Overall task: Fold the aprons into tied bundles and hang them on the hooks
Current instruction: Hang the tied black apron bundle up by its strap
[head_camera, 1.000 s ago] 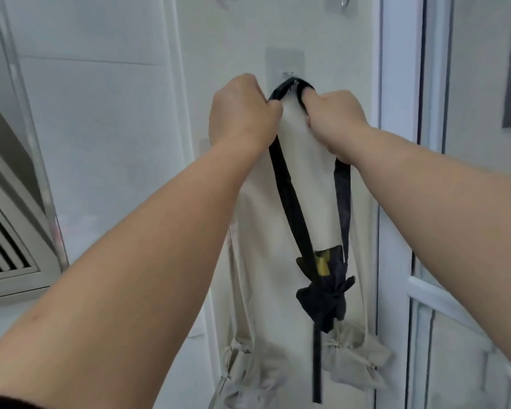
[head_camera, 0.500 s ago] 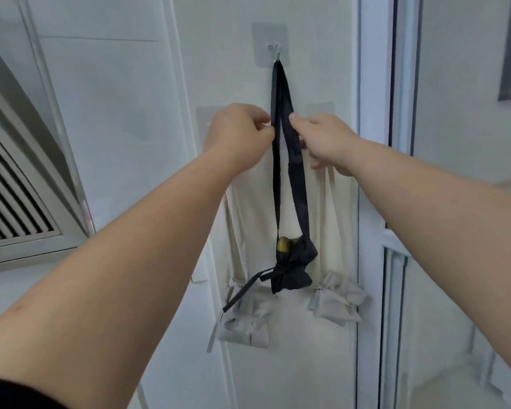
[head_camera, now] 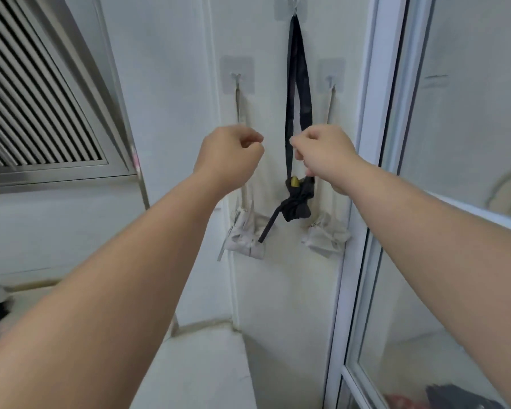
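Note:
A black apron bundle, tied in a knot with a loose tail, hangs by its long black strap from the top wall hook. Two beige apron bundles hang lower, the left bundle from the left hook and the right bundle from the right hook. My left hand is curled, holds nothing, and is a little left of the strap. My right hand is curled at the strap's right strand, which runs in behind its fingers.
A slatted metal vent hood juts out at the left. A white-framed glass door stands right of the hooks. A pale ledge lies below. Dark cloth shows behind the glass at the bottom right.
The strap's loop went over the top hook. Both hands then slid down the strap. My left hand has let go and moved left, and the bundle now hangs from the hook.

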